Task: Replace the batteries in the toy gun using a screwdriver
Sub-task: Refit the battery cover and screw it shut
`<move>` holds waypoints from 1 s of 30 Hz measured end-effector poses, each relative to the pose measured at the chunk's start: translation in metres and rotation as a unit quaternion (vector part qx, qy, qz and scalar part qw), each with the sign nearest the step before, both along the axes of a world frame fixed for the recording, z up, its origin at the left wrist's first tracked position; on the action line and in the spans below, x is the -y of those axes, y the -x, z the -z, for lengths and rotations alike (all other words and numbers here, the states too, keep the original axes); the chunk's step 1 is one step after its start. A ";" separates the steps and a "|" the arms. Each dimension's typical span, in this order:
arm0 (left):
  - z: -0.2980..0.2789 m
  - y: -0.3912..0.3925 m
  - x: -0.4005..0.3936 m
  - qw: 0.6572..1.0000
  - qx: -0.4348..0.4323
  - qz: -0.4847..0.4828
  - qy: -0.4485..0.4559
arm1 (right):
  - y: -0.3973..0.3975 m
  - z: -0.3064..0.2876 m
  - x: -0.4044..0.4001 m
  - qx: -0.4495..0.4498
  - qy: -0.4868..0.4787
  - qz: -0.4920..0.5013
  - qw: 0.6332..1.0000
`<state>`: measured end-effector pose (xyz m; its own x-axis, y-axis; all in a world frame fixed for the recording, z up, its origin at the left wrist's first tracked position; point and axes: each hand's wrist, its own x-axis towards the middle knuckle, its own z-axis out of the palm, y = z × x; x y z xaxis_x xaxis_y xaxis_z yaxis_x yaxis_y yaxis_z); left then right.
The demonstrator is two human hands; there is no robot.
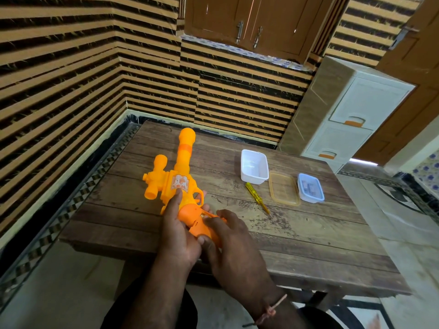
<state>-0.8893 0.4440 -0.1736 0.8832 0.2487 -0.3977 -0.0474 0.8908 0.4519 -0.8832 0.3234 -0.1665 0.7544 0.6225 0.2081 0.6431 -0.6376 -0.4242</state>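
Both hands' grips clamp the toy gun [177,184]: left hand [177,233] alongside, right hand [228,243] over its handle.

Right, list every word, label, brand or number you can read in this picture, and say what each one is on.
No text here can be read.
Sticker on the side of the toy gun: white and orange picture, any lettering too blurred to read.
Small blue-lidded box: contents show through the lid, no print legible.
Yellow screwdriver, clear tub, amber lid: no markings visible.
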 end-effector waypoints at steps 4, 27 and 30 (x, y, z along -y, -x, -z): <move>-0.001 0.000 0.001 1.000 0.019 0.010 0.001 | -0.005 -0.001 -0.002 0.003 0.003 0.000 1.000; 0.005 -0.006 0.000 0.996 0.050 -0.075 0.029 | -0.027 0.001 0.011 -0.027 -0.159 -0.037 0.986; 0.005 -0.008 0.000 0.994 0.056 -0.094 0.029 | -0.034 0.006 0.023 -0.039 -0.175 -0.005 0.984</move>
